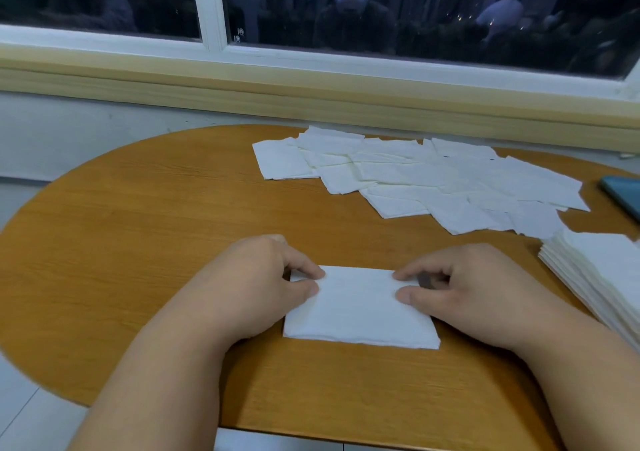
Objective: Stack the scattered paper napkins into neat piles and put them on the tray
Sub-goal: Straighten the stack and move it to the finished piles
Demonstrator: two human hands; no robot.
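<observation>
Head view: the left hand point(256, 284) and right hand point(471, 291) each pinch a far corner of a napkin point(360, 312) between thumb and curled fingers. It lies flat on the table point(138, 243), near the front. Loose napkins point(433, 177) overlap behind it to the right, and a neat stack point(602, 270) sits at the right edge.

Dim, cool indoor light from above; soft shadows under the hands on the table point(138, 243). The dark window point(415, 11) shows faint reflections. Wide-angle bending at the edges, slight softness throughout
</observation>
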